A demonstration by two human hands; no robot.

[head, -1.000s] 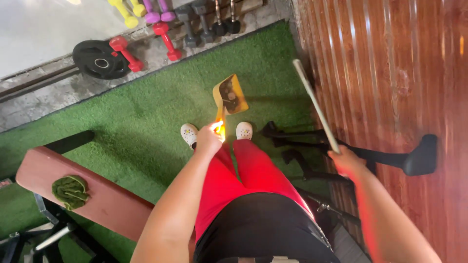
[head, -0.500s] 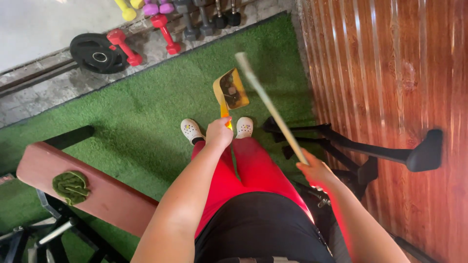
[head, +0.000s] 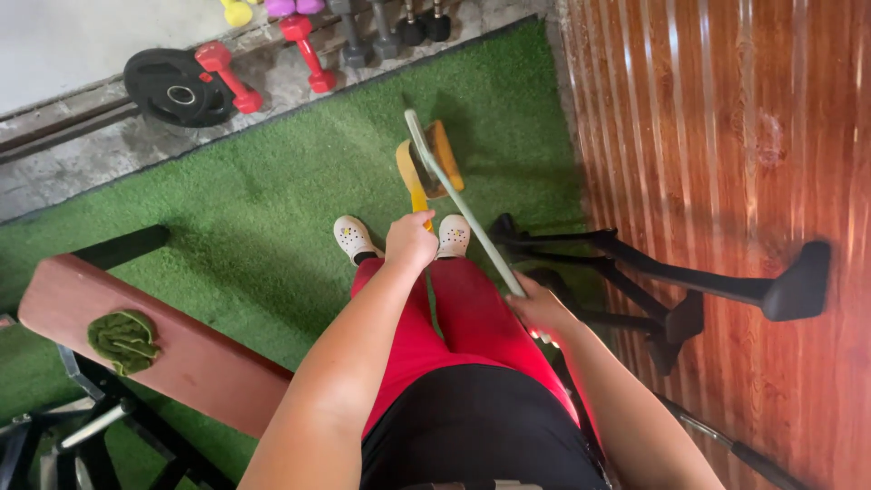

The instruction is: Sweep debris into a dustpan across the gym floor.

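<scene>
Above green turf: left hand (head: 410, 241) closed round yellow dustpan handle (head: 416, 189); right hand (head: 539, 308) wrapped round pale stick (head: 463, 207). Both likely light, rigid; grip near ends.

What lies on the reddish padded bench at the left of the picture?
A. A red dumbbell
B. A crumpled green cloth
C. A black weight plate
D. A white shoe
B. A crumpled green cloth rests on top of the reddish padded bench; the red dumbbell and the black weight plate lie far off on the concrete beyond the green turf, and the white shoes are on the person's feet.
</scene>
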